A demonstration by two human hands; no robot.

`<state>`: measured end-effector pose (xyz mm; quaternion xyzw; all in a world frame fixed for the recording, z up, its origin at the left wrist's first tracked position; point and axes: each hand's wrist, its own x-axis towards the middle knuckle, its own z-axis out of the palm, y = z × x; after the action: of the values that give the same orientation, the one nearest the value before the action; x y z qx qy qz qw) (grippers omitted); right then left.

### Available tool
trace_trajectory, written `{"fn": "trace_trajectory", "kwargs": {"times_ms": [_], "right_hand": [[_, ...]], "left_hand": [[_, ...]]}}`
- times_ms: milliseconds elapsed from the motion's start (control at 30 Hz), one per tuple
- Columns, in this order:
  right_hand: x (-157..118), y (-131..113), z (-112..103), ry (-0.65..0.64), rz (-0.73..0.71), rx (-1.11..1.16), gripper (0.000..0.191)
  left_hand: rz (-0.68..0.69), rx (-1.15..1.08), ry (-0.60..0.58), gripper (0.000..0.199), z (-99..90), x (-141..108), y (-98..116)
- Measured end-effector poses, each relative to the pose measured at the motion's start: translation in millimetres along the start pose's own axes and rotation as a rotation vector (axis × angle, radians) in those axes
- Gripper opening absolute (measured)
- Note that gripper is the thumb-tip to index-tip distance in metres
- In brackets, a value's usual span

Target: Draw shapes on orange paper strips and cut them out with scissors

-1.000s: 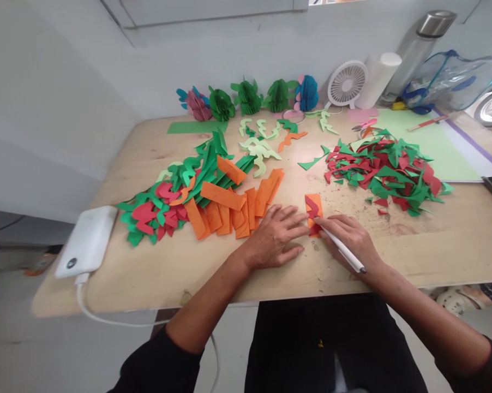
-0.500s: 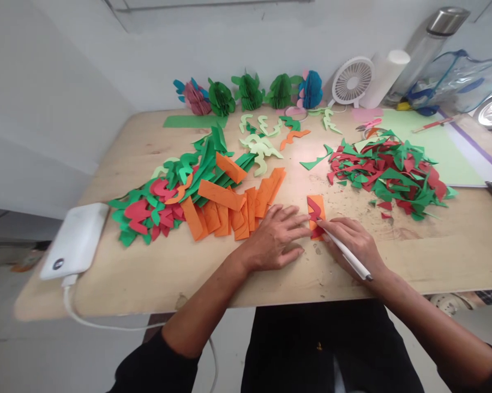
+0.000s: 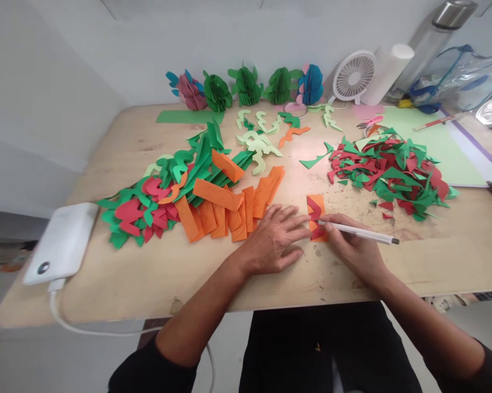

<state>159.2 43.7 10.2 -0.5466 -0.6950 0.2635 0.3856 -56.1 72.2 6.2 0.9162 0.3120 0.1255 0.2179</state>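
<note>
My left hand point(image 3: 275, 238) lies flat on the wooden table point(image 3: 156, 273), fingertips pressing the left edge of an orange paper strip point(image 3: 319, 206). A red zigzag cutout point(image 3: 313, 209) lies on that strip. My right hand point(image 3: 349, 244) holds a white pencil point(image 3: 360, 232), its tip touching the red cutout and its shaft pointing right, almost level. Just left of my left hand sits a fan of orange strips point(image 3: 229, 207).
A heap of green, red and orange cutouts point(image 3: 164, 185) lies at the left, and a pile of red and green scraps point(image 3: 393, 169) at the right. A white power bank point(image 3: 60, 243) with cable sits at the left edge. Paper honeycomb ornaments point(image 3: 246, 87), a small fan point(image 3: 353, 76) and a bottle point(image 3: 430, 43) line the back.
The pencil in my right hand has swung from pointing down-right toward me to lying almost level, pointing right. My left hand has stayed put on the strip.
</note>
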Motion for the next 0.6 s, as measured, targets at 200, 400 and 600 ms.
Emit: {"fn": "trace_trajectory", "kwargs": {"times_ms": [200,400,600], "right_hand": [[2.9,-0.8,3.2,-0.024,0.017,-0.039,0.015],[4.1,-1.3,4.9,-0.026,-0.001,-0.065,0.016],[4.1,-0.4,5.7,-0.022,-0.008,-0.099,0.015]], "left_hand": [[-0.001,-0.013,-0.007,0.04,-0.3,-0.1,-0.6],[-0.001,-0.013,-0.005,0.041,-0.7,0.1,-0.7],[-0.002,-0.021,-0.005,0.04,-0.6,-0.1,-0.8]]}}
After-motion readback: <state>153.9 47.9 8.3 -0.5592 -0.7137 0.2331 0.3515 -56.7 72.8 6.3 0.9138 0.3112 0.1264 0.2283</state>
